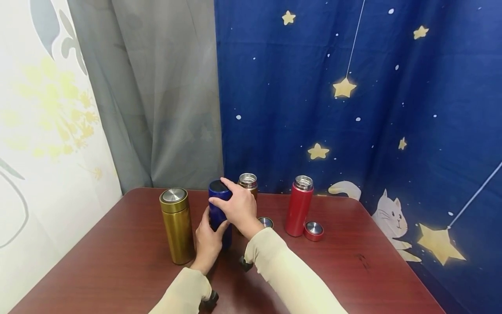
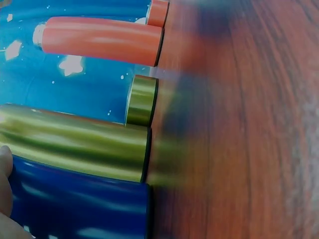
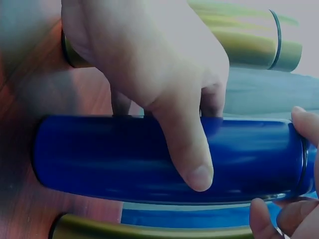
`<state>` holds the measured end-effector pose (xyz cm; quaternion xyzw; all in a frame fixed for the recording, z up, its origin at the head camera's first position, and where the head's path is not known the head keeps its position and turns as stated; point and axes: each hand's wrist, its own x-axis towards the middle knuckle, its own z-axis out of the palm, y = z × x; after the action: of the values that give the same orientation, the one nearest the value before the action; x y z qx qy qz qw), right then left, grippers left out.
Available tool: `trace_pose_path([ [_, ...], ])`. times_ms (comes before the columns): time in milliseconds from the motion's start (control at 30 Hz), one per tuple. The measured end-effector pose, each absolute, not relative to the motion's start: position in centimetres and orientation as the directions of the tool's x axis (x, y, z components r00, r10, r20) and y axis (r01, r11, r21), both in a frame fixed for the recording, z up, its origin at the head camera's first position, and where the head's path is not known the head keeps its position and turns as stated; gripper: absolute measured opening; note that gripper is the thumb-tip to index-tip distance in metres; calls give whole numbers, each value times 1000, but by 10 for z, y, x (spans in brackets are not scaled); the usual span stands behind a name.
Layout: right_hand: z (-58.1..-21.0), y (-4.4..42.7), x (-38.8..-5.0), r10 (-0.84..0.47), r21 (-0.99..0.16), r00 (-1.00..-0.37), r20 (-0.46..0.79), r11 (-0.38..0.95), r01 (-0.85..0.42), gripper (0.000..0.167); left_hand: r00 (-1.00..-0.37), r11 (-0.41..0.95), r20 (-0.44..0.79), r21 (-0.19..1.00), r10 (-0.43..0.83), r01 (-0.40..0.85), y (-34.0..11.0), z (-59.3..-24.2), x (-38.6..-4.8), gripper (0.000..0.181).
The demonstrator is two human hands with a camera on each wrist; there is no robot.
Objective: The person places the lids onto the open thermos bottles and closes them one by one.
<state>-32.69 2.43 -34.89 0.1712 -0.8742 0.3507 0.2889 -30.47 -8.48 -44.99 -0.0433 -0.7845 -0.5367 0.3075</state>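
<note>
A blue thermos flask [image 1: 215,214] stands upright on the table. My left hand [image 1: 208,239] grips its body from the left; in the right wrist view the thumb of that left hand [image 3: 164,84] lies across the blue flask [image 3: 109,159]. At the flask's top, my right hand [image 1: 240,208] holds the lid, with fingers on its rim. The right wrist view shows fingertips [image 3: 305,122] at the lid end. Whether the lid is loose cannot be told. A capped gold flask [image 1: 178,231] stands to the left.
Behind the right hand is a lidless gold-brown flask [image 1: 248,179], its gold lid [image 2: 142,101] beside it. Farther right stands a lidless red flask [image 1: 299,211] with its red lid [image 1: 314,231]. Curtains [image 1: 274,109] hang behind the reddish-brown table [image 1: 117,261].
</note>
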Motion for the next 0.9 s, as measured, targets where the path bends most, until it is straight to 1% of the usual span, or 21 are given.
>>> trace_pose_path([
  [67, -348, 24, -327, -97, -524, -772, 628, 681, -511, 64, -802, 415, 538, 812, -258, 411, -85, -449, -305, 76],
  [167, -345, 28, -330, -138, -565, -803, 580, 642, -518, 65, -813, 406, 538, 809, -223, 424, -88, -450, -307, 76],
  [233, -341, 32, -333, -201, -596, -824, 530, 603, -530, 65, -832, 375, 526, 818, -178, 437, -91, -450, -309, 76],
  [300, -337, 39, -338, -294, -635, -834, 467, 545, -548, 65, -855, 336, 505, 831, -122, 443, -97, -450, -312, 75],
  [367, -333, 47, -343, -406, -688, -821, 401, 458, -563, 63, -876, 288, 479, 848, -59, 444, -102, -448, -314, 75],
  [433, -329, 55, -348, -506, -741, -789, 347, 368, -562, 62, -888, 249, 460, 860, 1, 445, -108, -446, -316, 74],
  [533, -327, 64, -353, -601, -791, -744, 291, 287, -540, 63, -892, 228, 446, 864, 69, 449, -112, -436, -309, 71],
  [600, -327, 66, -355, -619, -800, -732, 287, 266, -538, 63, -892, 219, 444, 865, 89, 452, -112, -428, -303, 70],
  [700, -328, 66, -357, -601, -804, -742, 297, 262, -533, 63, -892, 216, 443, 866, 88, 451, -111, -417, -293, 69],
  [800, -332, 64, -357, -561, -792, -758, 334, 269, -548, 62, -893, 203, 446, 871, 56, 448, -111, -422, -298, 71],
  [900, -337, 61, -356, -510, -761, -771, 382, 300, -576, 60, -888, 222, 460, 864, 12, 451, -110, -435, -308, 74],
])
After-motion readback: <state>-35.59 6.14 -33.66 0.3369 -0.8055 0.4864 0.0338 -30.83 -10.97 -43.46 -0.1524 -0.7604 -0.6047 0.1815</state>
